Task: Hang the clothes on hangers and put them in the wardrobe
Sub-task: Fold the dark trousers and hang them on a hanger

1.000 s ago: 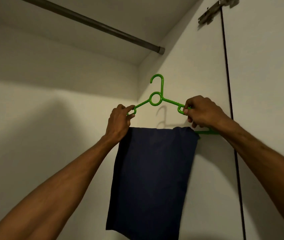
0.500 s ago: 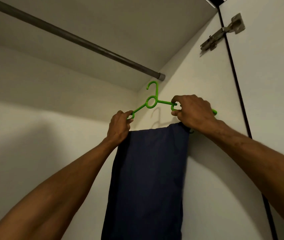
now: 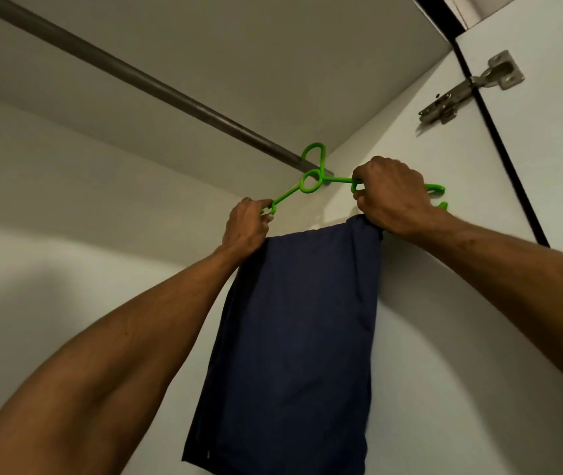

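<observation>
In the head view, the only one here, the person held a green hanger [image 3: 311,181] up with both arms raised into the wardrobe. The left hand [image 3: 247,224] pinched the small loop on the hanger's left arm between thumb and fingers. The right hand [image 3: 390,197] was curled round the right arm, its fingers closed on the plastic and, it seemed, on the top edge of the cloth. A navy garment [image 3: 300,330] was folded over the hanger's lower bar and hung straight down between the forearms.

The hanger's long axis ran across the view and was tilted, with the left end lower and the right end higher. It lay crosswise to the rod [image 3: 156,87], which slanted down from the upper left to end at the side panel [image 3: 410,138].

The hook [image 3: 314,156] stood above and between the hands, overlapping the rod's last stretch beside that panel. From this low angle it could not be told whether the hook already sat over the rod or only in front of it. The right hand was nearer the panel, leaving little room on that side.
</observation>
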